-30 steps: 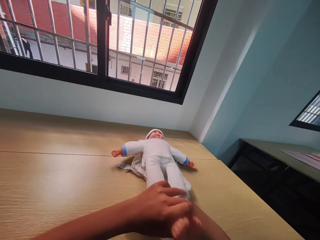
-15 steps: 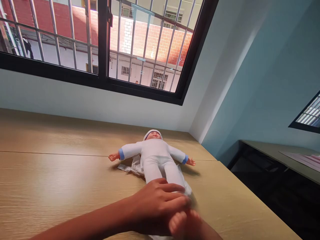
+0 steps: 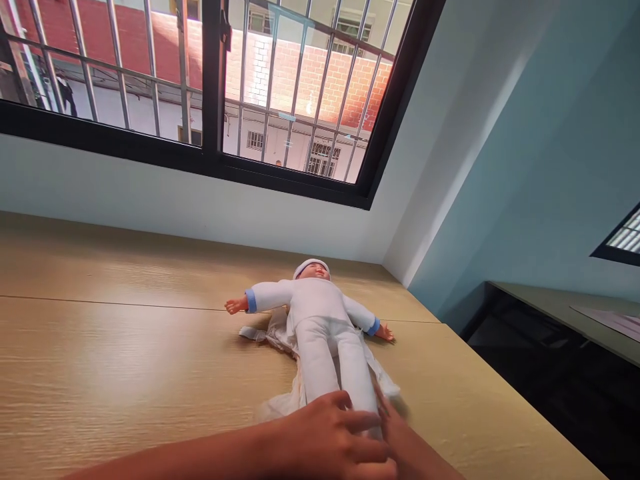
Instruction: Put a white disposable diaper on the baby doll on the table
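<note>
A baby doll [image 3: 320,327] in a white suit with blue cuffs and a white cap lies on its back on the wooden table [image 3: 125,360], arms spread, head toward the window. A white cloth [image 3: 280,400] is spread under its hips and legs. My left hand [image 3: 330,440] lies over the doll's lower legs with its fingers curled round them. My right hand [image 3: 405,447] comes in from the bottom edge and presses against the doll's right-side leg; its fingers are mostly hidden by my left hand.
A barred window [image 3: 210,87] with a black frame runs along the wall behind the table. The table's right edge drops to a dark gap, with a second grey desk [image 3: 560,307] beyond it by the blue wall.
Both hands have slid toward me and lower in view, showing more of the doll's legs and the cloth under them. The doll's feet, seen by my hands before, are hidden.
</note>
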Available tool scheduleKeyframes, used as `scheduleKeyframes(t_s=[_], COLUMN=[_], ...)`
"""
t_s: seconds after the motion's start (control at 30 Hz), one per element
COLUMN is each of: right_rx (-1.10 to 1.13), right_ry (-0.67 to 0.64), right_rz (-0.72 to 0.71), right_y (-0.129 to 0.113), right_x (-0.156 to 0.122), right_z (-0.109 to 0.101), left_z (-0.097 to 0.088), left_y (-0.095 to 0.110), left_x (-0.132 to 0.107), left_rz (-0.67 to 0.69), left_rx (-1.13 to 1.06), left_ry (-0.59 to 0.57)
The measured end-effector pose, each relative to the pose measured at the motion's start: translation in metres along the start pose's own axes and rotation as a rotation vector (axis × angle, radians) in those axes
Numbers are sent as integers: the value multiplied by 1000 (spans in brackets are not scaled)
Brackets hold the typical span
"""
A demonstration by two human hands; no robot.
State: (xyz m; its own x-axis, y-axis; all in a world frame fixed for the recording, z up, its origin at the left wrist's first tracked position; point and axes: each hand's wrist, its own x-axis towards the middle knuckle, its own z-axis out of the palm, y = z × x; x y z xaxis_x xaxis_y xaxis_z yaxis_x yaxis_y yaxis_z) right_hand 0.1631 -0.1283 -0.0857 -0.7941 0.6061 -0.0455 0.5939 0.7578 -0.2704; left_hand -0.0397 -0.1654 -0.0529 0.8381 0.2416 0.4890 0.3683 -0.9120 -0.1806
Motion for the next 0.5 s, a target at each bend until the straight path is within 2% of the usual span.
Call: scheduleKeyframes(t_s=[0.1,0.17,0.23,0.3,0.5], right_rx=[-23,-60,-97,-115,-108], right_ry=[-56,-73,-56,-3,216], right_rz=[39,134,235,274,117], right_y=[15,24,29,30,19], right_x=[-11,-19,-24,-25,2], right_z=[-10,-17,-25,-33,-51], left_z=[10,19,28,38,56], left_y=[4,5,5,5,1], left_x=[-3,-6,-8,-10,-12], left_rz=[34,45,66,92,137], left_rx=[24,34,42,52,79], left_ry=[-33,-48,-49,-41,-9])
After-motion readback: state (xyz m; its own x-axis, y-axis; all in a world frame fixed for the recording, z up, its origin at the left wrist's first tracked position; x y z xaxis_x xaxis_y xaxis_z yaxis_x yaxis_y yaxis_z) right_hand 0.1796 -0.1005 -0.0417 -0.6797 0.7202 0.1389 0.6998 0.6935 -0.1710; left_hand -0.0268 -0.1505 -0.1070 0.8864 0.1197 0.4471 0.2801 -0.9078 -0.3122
